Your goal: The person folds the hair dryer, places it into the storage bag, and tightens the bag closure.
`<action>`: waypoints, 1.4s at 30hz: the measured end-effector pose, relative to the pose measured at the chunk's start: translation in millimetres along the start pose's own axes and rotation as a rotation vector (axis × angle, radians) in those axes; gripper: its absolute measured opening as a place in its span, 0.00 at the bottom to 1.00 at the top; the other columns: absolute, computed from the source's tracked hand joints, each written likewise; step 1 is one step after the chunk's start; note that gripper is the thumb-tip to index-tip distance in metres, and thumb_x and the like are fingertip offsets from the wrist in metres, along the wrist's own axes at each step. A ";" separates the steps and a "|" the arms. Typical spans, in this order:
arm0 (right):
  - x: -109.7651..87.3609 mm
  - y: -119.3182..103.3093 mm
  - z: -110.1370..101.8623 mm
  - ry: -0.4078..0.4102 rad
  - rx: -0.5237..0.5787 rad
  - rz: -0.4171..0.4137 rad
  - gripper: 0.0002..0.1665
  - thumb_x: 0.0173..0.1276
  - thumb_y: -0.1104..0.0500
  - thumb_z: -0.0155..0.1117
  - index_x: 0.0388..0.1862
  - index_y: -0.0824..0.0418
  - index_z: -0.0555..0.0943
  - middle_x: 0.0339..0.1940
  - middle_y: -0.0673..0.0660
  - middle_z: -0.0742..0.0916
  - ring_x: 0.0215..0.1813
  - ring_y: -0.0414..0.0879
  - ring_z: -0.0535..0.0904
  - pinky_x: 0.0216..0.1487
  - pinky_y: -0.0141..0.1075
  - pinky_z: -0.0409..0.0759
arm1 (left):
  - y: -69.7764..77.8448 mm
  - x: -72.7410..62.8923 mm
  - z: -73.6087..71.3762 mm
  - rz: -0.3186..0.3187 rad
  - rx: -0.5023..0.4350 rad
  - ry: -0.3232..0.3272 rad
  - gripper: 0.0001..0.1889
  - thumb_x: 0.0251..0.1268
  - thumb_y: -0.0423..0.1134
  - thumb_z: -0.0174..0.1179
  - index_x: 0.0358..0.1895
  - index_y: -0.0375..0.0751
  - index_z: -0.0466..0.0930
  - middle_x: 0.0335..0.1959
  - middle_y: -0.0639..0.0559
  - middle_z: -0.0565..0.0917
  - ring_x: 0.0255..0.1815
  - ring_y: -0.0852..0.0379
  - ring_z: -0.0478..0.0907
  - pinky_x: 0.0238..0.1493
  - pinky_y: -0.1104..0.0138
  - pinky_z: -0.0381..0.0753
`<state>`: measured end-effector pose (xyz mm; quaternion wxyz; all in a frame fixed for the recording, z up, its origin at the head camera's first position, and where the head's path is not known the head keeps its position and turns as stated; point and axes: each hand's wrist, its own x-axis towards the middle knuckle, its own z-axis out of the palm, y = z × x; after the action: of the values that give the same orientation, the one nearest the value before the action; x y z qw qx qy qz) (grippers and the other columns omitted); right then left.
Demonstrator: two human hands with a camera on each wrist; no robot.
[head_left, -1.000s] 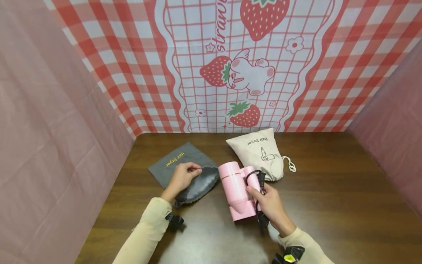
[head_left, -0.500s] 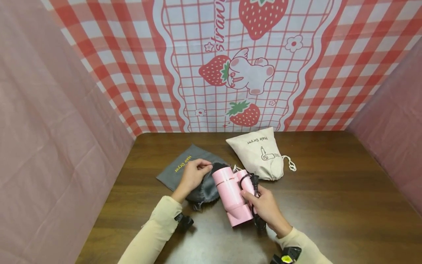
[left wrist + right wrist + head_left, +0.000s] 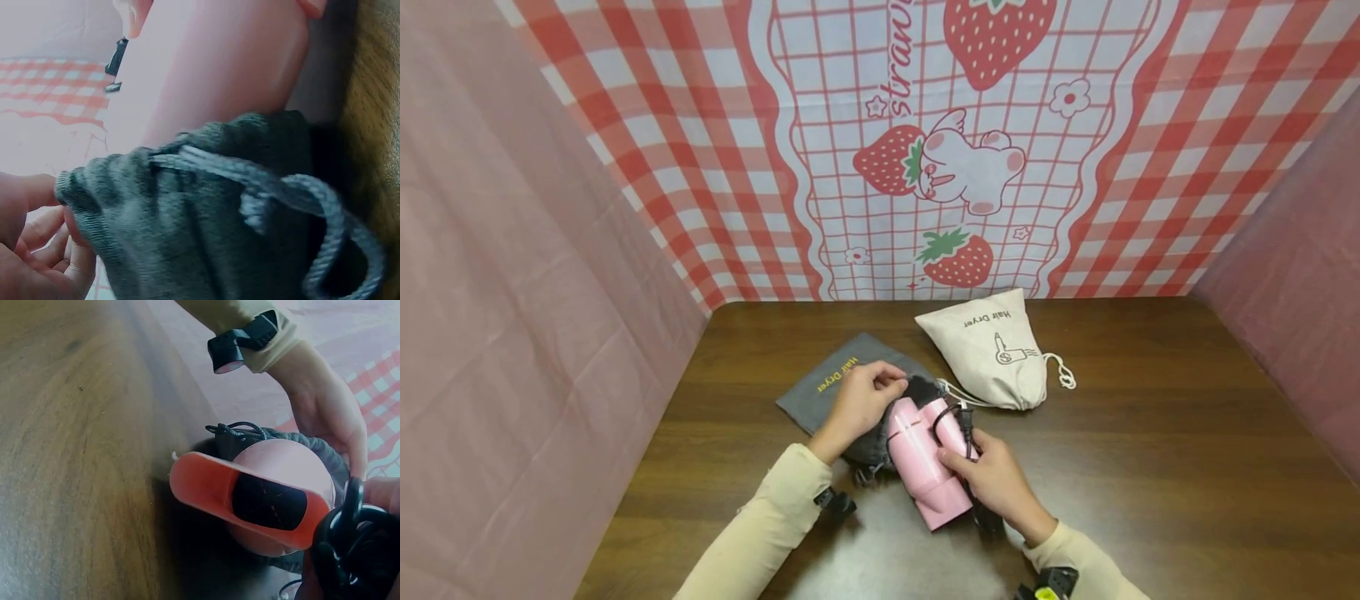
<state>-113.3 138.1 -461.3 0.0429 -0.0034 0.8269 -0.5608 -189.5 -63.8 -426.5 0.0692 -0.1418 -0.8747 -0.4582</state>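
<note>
My right hand (image 3: 1000,479) grips a pink hair dryer (image 3: 917,454) by its folded handle, together with the black cord (image 3: 356,550) bundled along it. The dryer's rear end sits in the mouth of a dark grey drawstring pouch (image 3: 827,383) lettered "Hair Dryer". With thumb and fingers my left hand (image 3: 861,404) pinches the pouch's rim, which the left wrist view shows gathered around the pink body, its grey drawstring (image 3: 256,181) hanging loose. Toward the right wrist camera faces the flat, wide nozzle (image 3: 250,500). How deep the dryer reaches inside is hidden.
Behind the hands, a cream drawstring bag (image 3: 992,350) printed "Hair Dryer" lies on the brown wooden table (image 3: 1150,433). A red-checked strawberry cloth (image 3: 955,167) hangs at the back. Pink cloth walls (image 3: 550,292) stand on both sides.
The left hand has drawn the grey pouch rightward, up to the dryer. The dryer has shifted slightly left and toward me, and its end has entered the pouch mouth.
</note>
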 end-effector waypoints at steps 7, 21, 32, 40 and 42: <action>-2.3 -0.5 0.5 -0.019 -0.060 -0.012 0.17 0.58 0.56 0.72 0.39 0.68 0.81 0.24 0.54 0.84 0.24 0.39 0.76 0.26 0.31 0.77 | 5.3 6.1 -2.1 0.003 0.264 -0.176 0.11 0.57 0.37 0.62 0.44 0.44 0.85 0.25 0.54 0.83 0.26 0.61 0.76 0.31 0.70 0.72; 7.0 -2.6 8.5 -0.057 -0.030 0.040 0.12 0.58 0.59 0.71 0.34 0.68 0.81 0.19 0.52 0.81 0.21 0.40 0.75 0.22 0.32 0.76 | 10.1 0.9 2.1 0.085 0.283 -0.202 0.05 0.57 0.40 0.63 0.35 0.48 0.86 0.22 0.58 0.82 0.23 0.67 0.73 0.27 0.74 0.70; 10.1 -6.1 8.4 -0.072 -0.059 0.029 0.13 0.58 0.58 0.71 0.29 0.67 0.79 0.17 0.50 0.78 0.20 0.39 0.73 0.21 0.31 0.74 | 17.9 3.1 4.0 0.096 0.384 -0.253 0.11 0.54 0.39 0.63 0.43 0.46 0.83 0.28 0.55 0.80 0.29 0.60 0.76 0.32 0.68 0.73; 9.7 -11.7 6.3 -0.085 -0.196 -0.031 0.16 0.57 0.54 0.72 0.24 0.63 0.77 0.17 0.50 0.77 0.20 0.39 0.72 0.20 0.31 0.72 | 22.0 12.7 9.5 0.147 0.459 -0.257 0.04 0.60 0.41 0.63 0.32 0.49 0.87 0.27 0.56 0.84 0.30 0.60 0.79 0.35 0.67 0.76; 10.9 -13.9 5.8 -0.096 -0.234 -0.047 0.16 0.56 0.52 0.72 0.23 0.62 0.77 0.16 0.50 0.77 0.20 0.40 0.72 0.20 0.32 0.72 | 23.8 13.1 11.5 0.152 0.442 -0.240 0.04 0.60 0.41 0.63 0.32 0.49 0.86 0.27 0.56 0.84 0.29 0.60 0.79 0.34 0.67 0.76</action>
<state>-124.3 126.9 -451.2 0.0684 -0.0544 0.8834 -0.4604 -194.4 -39.1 -411.2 0.0285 -0.2419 -0.9423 -0.2295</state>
